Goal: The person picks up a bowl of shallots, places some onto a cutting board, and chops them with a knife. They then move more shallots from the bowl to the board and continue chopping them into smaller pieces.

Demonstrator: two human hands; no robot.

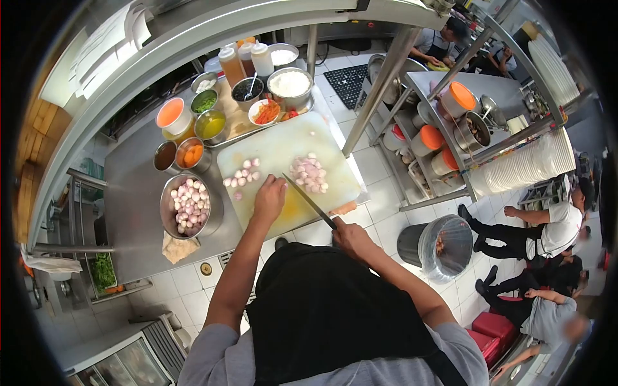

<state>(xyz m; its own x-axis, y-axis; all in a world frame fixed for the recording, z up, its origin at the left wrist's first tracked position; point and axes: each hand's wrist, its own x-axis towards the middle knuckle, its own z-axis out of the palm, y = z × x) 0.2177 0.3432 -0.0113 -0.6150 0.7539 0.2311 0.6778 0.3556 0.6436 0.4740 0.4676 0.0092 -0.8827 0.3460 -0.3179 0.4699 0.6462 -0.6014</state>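
Observation:
A kitchen knife (pixel 309 201) is in my right hand (pixel 353 238), its handle gripped over the near edge of the cutting board. The blade lies diagonally over the white cutting board (pixel 257 145), its tip pointing away and to the left. My left hand (pixel 270 198) is on the board close to the tip, fingers pinched together; what they hold is too small to make out. Whole peeled shallots (pixel 242 175) sit left of the blade, and a pile of cut shallots (pixel 309 174) lies to its right. A metal pot (pixel 168 219) of peeled shallots (pixel 191 204) stands left of the board.
Behind the board are sauce bottles (pixel 262 59), a flour bowl (pixel 290 83) and several small containers. A folded cloth (pixel 180 247) lies by the pot. A lined trash bin (pixel 418 248) stands on the floor at right, beside a steel shelf (pixel 444 199). Other people are at the right.

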